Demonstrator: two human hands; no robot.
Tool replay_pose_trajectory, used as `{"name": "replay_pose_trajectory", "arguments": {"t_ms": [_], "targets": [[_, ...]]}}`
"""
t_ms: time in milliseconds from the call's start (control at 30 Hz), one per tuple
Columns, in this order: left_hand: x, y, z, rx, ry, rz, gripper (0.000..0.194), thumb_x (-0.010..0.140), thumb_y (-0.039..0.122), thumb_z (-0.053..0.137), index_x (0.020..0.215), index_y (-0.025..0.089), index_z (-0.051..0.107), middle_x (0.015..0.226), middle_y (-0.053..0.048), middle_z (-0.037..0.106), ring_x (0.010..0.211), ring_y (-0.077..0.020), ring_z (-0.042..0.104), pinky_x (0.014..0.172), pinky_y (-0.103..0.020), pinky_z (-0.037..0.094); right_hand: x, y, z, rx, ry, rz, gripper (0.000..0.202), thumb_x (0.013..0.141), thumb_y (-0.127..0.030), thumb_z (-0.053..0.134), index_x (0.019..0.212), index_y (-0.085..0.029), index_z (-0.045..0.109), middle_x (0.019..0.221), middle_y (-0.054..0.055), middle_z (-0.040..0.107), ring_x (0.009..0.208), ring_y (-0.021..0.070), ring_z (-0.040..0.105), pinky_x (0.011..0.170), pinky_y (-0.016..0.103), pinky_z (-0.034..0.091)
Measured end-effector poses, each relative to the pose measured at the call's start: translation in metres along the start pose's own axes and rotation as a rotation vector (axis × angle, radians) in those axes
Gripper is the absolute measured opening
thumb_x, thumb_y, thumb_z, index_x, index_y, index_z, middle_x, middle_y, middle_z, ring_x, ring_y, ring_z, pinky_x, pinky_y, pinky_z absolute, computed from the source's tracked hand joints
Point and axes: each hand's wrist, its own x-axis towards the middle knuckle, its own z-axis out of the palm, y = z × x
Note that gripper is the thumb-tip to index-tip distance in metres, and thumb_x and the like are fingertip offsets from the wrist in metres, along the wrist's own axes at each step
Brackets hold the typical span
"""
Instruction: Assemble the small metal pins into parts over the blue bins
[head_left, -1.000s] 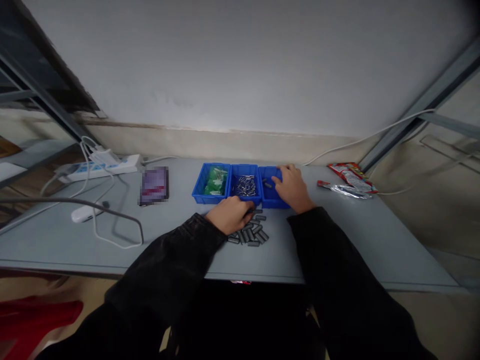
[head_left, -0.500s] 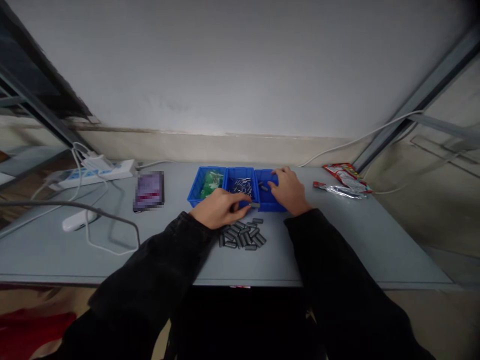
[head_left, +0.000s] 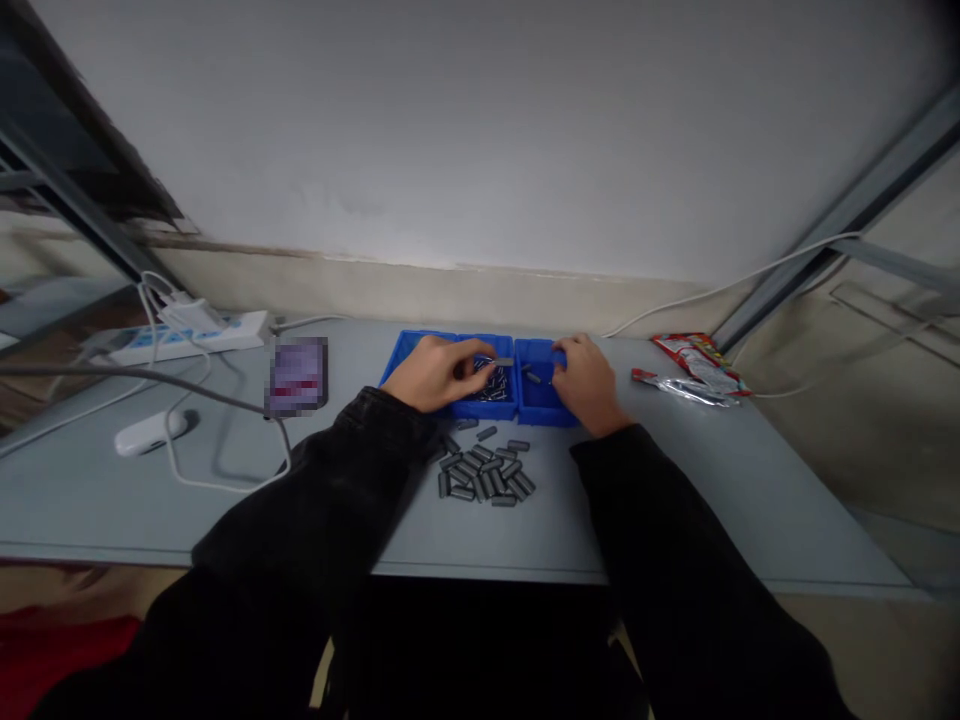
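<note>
My left hand [head_left: 435, 372] is over the blue bins and pinches a small grey cylinder [head_left: 504, 362] at its fingertips, above the middle bin [head_left: 491, 402] of metal pins. My right hand [head_left: 589, 382] rests on the right blue bin [head_left: 537, 405], which holds a few grey pieces; whether it holds one I cannot tell. A pile of several grey cylinders [head_left: 486, 474] lies on the table in front of the bins. The left bin [head_left: 396, 360] is mostly hidden by my left hand.
A phone [head_left: 298, 373] lies left of the bins. Farther left are a white power strip [head_left: 187, 336], a white mouse-like device [head_left: 145, 432] and a looping grey cable [head_left: 225, 440]. A red and silver wrapper [head_left: 694, 366] lies at the right. A wall stands behind the grey table [head_left: 750, 480].
My left hand has lifted from the pile of cylinders with one grey cylinder and moved up and away over the middle bin. My right hand has stayed on the right bin.
</note>
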Motion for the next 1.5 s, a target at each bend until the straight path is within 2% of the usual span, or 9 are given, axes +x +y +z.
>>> {"name": "replay_pose_trajectory", "arguments": {"t_ms": [133, 233, 333, 433, 533, 767, 1000, 1233, 1500], "targets": [[-0.005, 0.007, 0.005, 0.040, 0.012, 0.042, 0.023, 0.095, 0.031, 0.062, 0.110, 0.017, 0.073, 0.064, 0.002, 0.067, 0.054, -0.0088, 0.060, 0.059, -0.020, 0.045, 0.002, -0.001, 0.000, -0.003, 0.005, -0.027, 0.028, 0.094, -0.022, 0.047, 0.112, -0.017, 0.069, 0.117, 0.014, 0.066, 0.107, 0.0288, 0.059, 0.091, 0.041, 0.046], [-0.008, 0.009, 0.011, 0.070, 0.020, 0.079, 0.024, 0.097, 0.032, 0.059, 0.109, 0.017, 0.073, 0.062, 0.002, 0.066, 0.054, -0.0093, 0.060, 0.058, -0.020, 0.046, 0.003, -0.006, -0.009, -0.022, 0.064, -0.059, 0.033, 0.101, -0.032, 0.042, 0.109, -0.018, 0.071, 0.110, 0.015, 0.070, 0.107, 0.0313, 0.058, 0.093, 0.045, 0.044], [-0.010, 0.008, 0.015, 0.098, 0.058, 0.068, 0.024, 0.097, 0.032, 0.059, 0.111, 0.017, 0.071, 0.062, 0.003, 0.066, 0.054, -0.0092, 0.060, 0.059, -0.020, 0.047, 0.002, -0.017, -0.019, 0.133, 0.154, -0.244, 0.037, 0.104, -0.035, 0.038, 0.110, -0.019, 0.070, 0.112, 0.011, 0.071, 0.109, 0.0275, 0.059, 0.098, 0.042, 0.042], [-0.013, 0.005, 0.016, 0.111, 0.152, 0.044, 0.023, 0.097, 0.032, 0.061, 0.111, 0.016, 0.071, 0.064, 0.002, 0.067, 0.056, -0.0089, 0.061, 0.061, -0.020, 0.049, -0.003, -0.029, -0.021, 0.276, 0.081, -0.476, 0.034, 0.105, -0.036, 0.040, 0.114, -0.020, 0.068, 0.113, 0.008, 0.072, 0.109, 0.0230, 0.062, 0.099, 0.038, 0.044], [-0.014, 0.003, 0.016, 0.101, 0.213, 0.047, 0.023, 0.098, 0.032, 0.060, 0.109, 0.015, 0.071, 0.067, 0.001, 0.067, 0.058, -0.0090, 0.061, 0.063, -0.021, 0.050, -0.008, -0.036, -0.015, 0.296, 0.032, -0.562, 0.032, 0.103, -0.037, 0.045, 0.118, -0.020, 0.067, 0.114, 0.008, 0.072, 0.109, 0.0233, 0.063, 0.098, 0.039, 0.045], [-0.017, 0.005, 0.017, 0.065, 0.228, 0.059, 0.022, 0.097, 0.030, 0.061, 0.110, 0.015, 0.069, 0.075, 0.000, 0.069, 0.062, -0.0093, 0.061, 0.066, -0.021, 0.050, -0.012, -0.039, -0.014, 0.281, 0.058, -0.546, 0.032, 0.105, -0.033, 0.040, 0.121, -0.021, 0.065, 0.112, 0.008, 0.072, 0.106, 0.0225, 0.064, 0.097, 0.038, 0.044], [-0.018, 0.007, 0.016, 0.057, 0.228, 0.059, 0.022, 0.098, 0.029, 0.060, 0.112, 0.014, 0.069, 0.084, -0.004, 0.072, 0.068, -0.0104, 0.064, 0.072, -0.024, 0.054, -0.014, -0.041, -0.015, 0.322, 0.099, -0.600, 0.031, 0.105, -0.030, 0.039, 0.117, -0.019, 0.065, 0.111, 0.007, 0.072, 0.103, 0.0206, 0.064, 0.093, 0.034, 0.043], [-0.019, 0.006, 0.018, 0.068, 0.235, 0.098, 0.023, 0.098, 0.027, 0.062, 0.116, 0.015, 0.069, 0.094, -0.006, 0.075, 0.073, -0.0109, 0.067, 0.075, -0.025, 0.055, -0.015, -0.044, -0.013, 0.302, 0.101, -0.618, 0.032, 0.106, -0.034, 0.038, 0.114, -0.020, 0.066, 0.107, 0.007, 0.072, 0.100, 0.0198, 0.064, 0.090, 0.034, 0.043], [-0.019, 0.006, 0.018, 0.063, 0.232, 0.102, 0.022, 0.101, 0.028, 0.058, 0.114, 0.015, 0.070, 0.102, -0.008, 0.075, 0.088, -0.0145, 0.071, 0.086, -0.030, 0.056, -0.016, -0.045, -0.012, 0.295, 0.084, -0.604, 0.034, 0.107, -0.034, 0.036, 0.113, -0.020, 0.065, 0.108, 0.007, 0.072, 0.099, 0.0196, 0.064, 0.091, 0.035, 0.044]]}}
